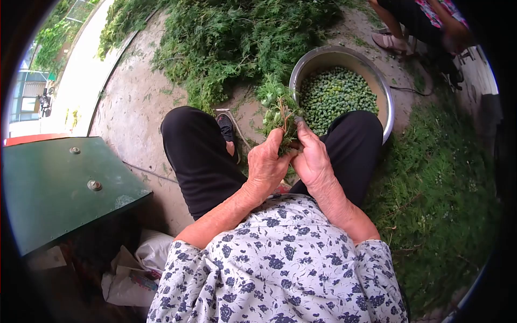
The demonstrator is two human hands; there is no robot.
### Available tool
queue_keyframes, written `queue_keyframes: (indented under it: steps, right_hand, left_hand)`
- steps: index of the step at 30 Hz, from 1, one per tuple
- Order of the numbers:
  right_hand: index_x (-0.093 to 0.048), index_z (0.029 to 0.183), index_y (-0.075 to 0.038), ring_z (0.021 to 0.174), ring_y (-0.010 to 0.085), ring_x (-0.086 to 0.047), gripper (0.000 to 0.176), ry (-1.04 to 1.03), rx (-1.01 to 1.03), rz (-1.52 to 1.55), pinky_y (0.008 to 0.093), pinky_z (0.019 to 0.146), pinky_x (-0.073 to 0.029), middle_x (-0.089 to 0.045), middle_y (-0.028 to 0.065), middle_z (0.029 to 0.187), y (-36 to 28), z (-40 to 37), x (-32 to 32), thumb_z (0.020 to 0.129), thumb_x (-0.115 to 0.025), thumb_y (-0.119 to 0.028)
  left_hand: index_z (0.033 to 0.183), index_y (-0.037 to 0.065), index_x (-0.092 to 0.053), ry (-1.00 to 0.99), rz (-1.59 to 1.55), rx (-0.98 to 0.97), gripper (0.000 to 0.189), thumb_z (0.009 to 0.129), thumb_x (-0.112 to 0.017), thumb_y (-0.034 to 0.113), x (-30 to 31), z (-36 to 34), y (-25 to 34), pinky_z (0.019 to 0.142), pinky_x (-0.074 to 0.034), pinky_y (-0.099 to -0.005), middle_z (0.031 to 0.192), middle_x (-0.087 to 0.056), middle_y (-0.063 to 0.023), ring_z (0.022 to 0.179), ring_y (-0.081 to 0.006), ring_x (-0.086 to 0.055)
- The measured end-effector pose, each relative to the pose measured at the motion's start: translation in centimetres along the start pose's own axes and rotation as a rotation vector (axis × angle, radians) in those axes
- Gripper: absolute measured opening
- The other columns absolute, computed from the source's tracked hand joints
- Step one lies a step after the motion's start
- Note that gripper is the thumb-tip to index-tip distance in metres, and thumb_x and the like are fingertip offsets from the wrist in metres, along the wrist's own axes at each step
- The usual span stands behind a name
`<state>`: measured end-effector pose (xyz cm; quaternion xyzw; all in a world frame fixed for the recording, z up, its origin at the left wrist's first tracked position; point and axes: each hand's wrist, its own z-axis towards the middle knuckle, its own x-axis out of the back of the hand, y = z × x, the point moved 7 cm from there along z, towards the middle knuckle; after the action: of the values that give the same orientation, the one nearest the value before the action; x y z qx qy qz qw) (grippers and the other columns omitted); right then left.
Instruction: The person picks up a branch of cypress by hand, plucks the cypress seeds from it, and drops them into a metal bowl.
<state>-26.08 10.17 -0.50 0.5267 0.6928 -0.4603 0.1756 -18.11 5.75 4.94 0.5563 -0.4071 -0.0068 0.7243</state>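
Between my knees, my left hand (266, 161) is closed round the lower stem of a green sprig (283, 116) with pale green cones on it. My right hand (314, 159) pinches the same sprig from the other side, its thumb and fingers close to those of my left hand. The sprig points up and away from me, its leafy tip near the rim of a large metal basin (389, 102). Many small green cones (339, 97) lie in the basin, which stands beyond my right knee. My fingertips are partly hidden by the leaves.
A big heap of cut green branches (231, 43) lies ahead, and another pile (436, 204) is on the right. At the upper right sits another person (425, 21), partly seen. On the left are a green metal surface (64, 183) and white bags (129, 280). A cable (148, 171) crosses the floor.
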Motion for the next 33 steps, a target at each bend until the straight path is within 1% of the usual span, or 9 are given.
queue_keyframes:
  steps: [5,8,11,13,19,21,29,31,33]
  right_hand:
    - [-0.051,0.116,-0.005,0.096,0.0172,-0.050,0.035,-0.079,0.053,-0.006,0.0338,0.088,-0.040,-0.055,0.0061,0.110,0.0,0.2,-0.3,0.095,-0.043,-0.032]
    - [-0.049,0.117,-0.005,0.101,0.0186,-0.049,0.039,0.019,-0.007,-0.052,0.0337,0.091,-0.038,-0.054,0.0061,0.112,0.4,0.1,0.5,0.094,-0.044,-0.035]
    - [-0.049,0.118,-0.004,0.106,0.0191,-0.047,0.042,-0.109,0.046,-0.022,0.0336,0.093,-0.037,-0.052,0.0066,0.113,0.6,-0.1,-0.3,0.092,-0.045,-0.037]
    - [-0.048,0.118,-0.003,0.107,0.0185,-0.046,0.044,-0.008,0.004,-0.008,0.0338,0.094,-0.036,-0.051,0.0070,0.114,1.0,-0.3,0.1,0.092,-0.046,-0.039]
    - [-0.048,0.118,-0.002,0.107,0.0182,-0.046,0.048,-0.004,0.004,-0.036,0.0338,0.093,-0.036,-0.051,0.0075,0.114,1.2,-0.3,0.4,0.092,-0.045,-0.042]
    - [-0.050,0.117,-0.004,0.104,0.0173,-0.048,0.039,-0.004,0.021,-0.005,0.0328,0.092,-0.037,-0.053,0.0059,0.112,1.0,-0.1,0.6,0.092,-0.047,-0.035]
    - [-0.047,0.119,-0.003,0.109,0.0203,-0.044,0.048,0.004,-0.011,-0.007,0.0360,0.093,-0.035,-0.050,0.0082,0.116,1.9,-0.1,1.1,0.092,-0.043,-0.043]
    - [-0.047,0.119,-0.003,0.109,0.0208,-0.043,0.049,-0.025,-0.022,-0.009,0.0367,0.094,-0.034,-0.049,0.0083,0.117,2.0,0.0,0.9,0.092,-0.043,-0.044]
    - [-0.047,0.119,-0.003,0.110,0.0207,-0.043,0.050,0.005,0.002,-0.025,0.0373,0.094,-0.034,-0.048,0.0088,0.118,1.8,-0.1,0.9,0.092,-0.044,-0.044]
  left_hand:
    - [0.101,0.004,-0.049,-0.055,0.030,0.005,0.038,0.069,-0.068,0.002,-0.2,0.3,-0.1,0.064,-0.048,-0.0356,0.081,-0.061,-0.0152,0.079,-0.0333,-0.062]
    - [0.100,0.004,-0.047,-0.127,0.034,0.046,0.035,0.070,-0.066,0.004,-0.1,0.3,0.1,0.063,-0.047,-0.0391,0.078,-0.060,-0.0175,0.078,-0.0366,-0.060]
    - [0.095,0.003,-0.045,-0.199,0.155,0.025,0.031,0.072,-0.064,0.008,-0.4,0.7,0.3,0.062,-0.045,-0.0447,0.075,-0.059,-0.0203,0.077,-0.0405,-0.058]
    - [0.094,0.004,-0.043,-0.272,0.201,0.051,0.029,0.073,-0.063,0.010,-0.9,0.8,0.0,0.061,-0.042,-0.0484,0.074,-0.057,-0.0224,0.076,-0.0433,-0.055]
    - [0.098,0.002,-0.044,-0.270,0.113,0.071,0.033,0.071,-0.063,0.007,-1.2,0.7,-0.6,0.064,-0.043,-0.0447,0.080,-0.057,-0.0230,0.080,-0.0423,-0.056]
    - [0.094,0.005,-0.041,-0.198,0.050,-0.046,0.032,0.071,-0.062,0.011,-0.8,0.7,0.0,0.062,-0.042,-0.0498,0.072,-0.058,-0.0223,0.072,-0.0429,-0.056]
    - [0.094,0.005,-0.042,-0.322,0.199,-0.010,0.032,0.071,-0.063,0.012,-1.3,0.7,0.0,0.064,-0.043,-0.0484,0.073,-0.058,-0.0218,0.076,-0.0420,-0.056]
    - [0.098,0.002,-0.046,-0.251,0.069,0.037,0.032,0.071,-0.064,0.007,-1.1,0.5,-0.4,0.064,-0.043,-0.0425,0.081,-0.056,-0.0240,0.080,-0.0423,-0.055]
    - [0.103,0.001,-0.046,-0.264,0.074,0.027,0.037,0.071,-0.064,0.004,-1.3,0.4,-1.3,0.065,-0.044,-0.0391,0.080,-0.058,-0.0206,0.076,-0.0364,-0.059]
